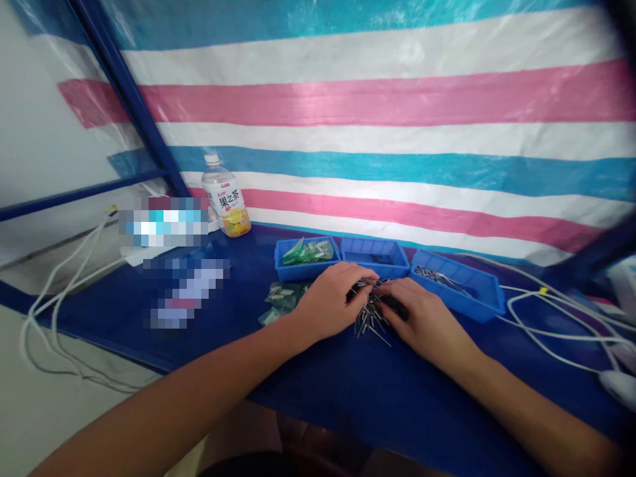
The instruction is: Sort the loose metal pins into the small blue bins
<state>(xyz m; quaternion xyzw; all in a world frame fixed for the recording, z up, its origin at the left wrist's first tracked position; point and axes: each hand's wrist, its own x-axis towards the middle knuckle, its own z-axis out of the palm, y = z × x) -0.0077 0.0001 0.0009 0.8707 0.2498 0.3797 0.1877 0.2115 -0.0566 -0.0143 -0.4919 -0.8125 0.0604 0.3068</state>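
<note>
A bunch of thin metal pins (370,320) spreads out on the blue table between my two hands, with the tips fanning toward me. My left hand (334,297) curls around the bunch from the left, thumb and fingers closed on some of the pins. From the right, my right hand (421,310) closes on others, with dark pieces showing under its fingers. How many pins each hand holds is hidden. Behind the hands stands a blue bin (373,270), partly covered by my fingers. To its right, another blue bin (479,296) holds more of the thin metal pins.
A left blue bin (301,272) contains green packets. Small clear bags (279,301) lie in front of it. A drink bottle (227,199) stands at the back left. White cables (541,326) run along the right side, and others hang at the left. A striped sheet (377,103) hangs behind.
</note>
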